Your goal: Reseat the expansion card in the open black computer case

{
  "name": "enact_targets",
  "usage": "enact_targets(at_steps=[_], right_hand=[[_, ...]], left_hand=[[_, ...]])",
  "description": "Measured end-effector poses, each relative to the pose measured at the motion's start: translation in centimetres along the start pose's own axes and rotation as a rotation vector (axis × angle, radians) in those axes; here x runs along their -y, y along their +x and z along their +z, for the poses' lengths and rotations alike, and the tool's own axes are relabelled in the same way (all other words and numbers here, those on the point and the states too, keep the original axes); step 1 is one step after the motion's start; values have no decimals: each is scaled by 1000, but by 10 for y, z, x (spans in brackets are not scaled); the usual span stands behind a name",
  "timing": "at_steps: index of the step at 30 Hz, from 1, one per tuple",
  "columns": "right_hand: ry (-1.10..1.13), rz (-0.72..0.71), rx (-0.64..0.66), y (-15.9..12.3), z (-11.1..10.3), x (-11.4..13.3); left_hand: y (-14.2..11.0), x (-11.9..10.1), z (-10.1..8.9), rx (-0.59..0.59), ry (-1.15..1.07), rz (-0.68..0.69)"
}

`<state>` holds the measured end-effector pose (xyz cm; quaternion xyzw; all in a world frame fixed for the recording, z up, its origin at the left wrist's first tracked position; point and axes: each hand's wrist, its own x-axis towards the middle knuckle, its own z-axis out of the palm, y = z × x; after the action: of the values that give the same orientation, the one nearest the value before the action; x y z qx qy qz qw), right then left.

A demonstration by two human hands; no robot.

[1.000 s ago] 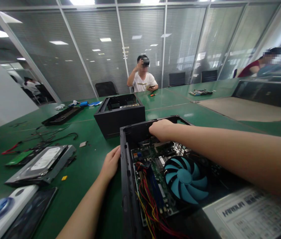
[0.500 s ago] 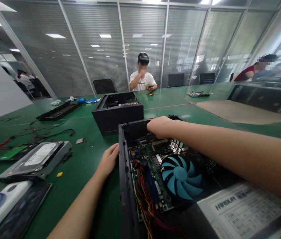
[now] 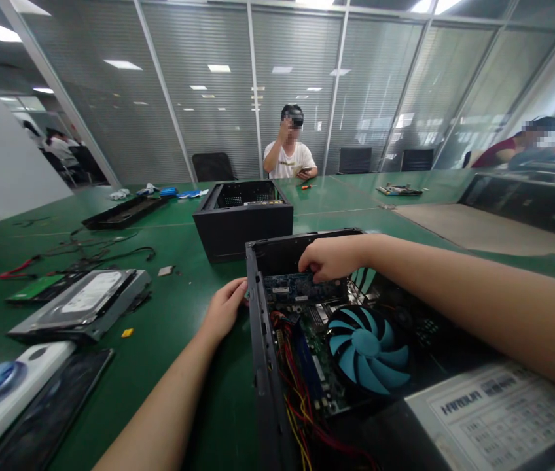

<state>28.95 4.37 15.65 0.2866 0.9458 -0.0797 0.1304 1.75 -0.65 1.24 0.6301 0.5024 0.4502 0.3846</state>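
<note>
Expansion card [image 3: 302, 288], just beyond the teal fan [image 3: 368, 347], now shows its broad face where half a second ago it did not, so it seems to be shifting in the right hand [image 3: 334, 257], whose thumb and finger pinch its upper edge. Left of the fan, the left hand [image 3: 223, 311], fingers together, touches the computer case [image 3: 262, 340]. Inside I count one card, one fan, one power supply [image 3: 498, 405].

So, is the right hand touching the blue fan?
Apart. In the head view, a visible gap separates the right hand from the blue fan, with circuit board showing between them.
</note>
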Motion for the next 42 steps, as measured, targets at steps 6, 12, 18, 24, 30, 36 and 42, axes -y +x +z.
enact_targets(at_steps=[6,12,18,24,30,36,42], right_hand=[[125,-13,-10,0,4,-11],[117,-6,-36,1,5,-10],[164,-12,-51,1,4,-8],[324,21,-67,0,3,-7],[354,40,-58,0,3,-8],[401,64,-83,0,3,-9],[284,-80,-71,1,3,-14]], left_hand=[[0,-2,0,-9,12,-15],[-1,-6,1,-31,31,-26],[-1,-9,1,-30,37,-16],[-1,-8,1,-33,33,-22],[-2,-9,1,-28,24,-34],[-1,-8,2,-38,31,-39],[0,-7,2,-39,39,-35]])
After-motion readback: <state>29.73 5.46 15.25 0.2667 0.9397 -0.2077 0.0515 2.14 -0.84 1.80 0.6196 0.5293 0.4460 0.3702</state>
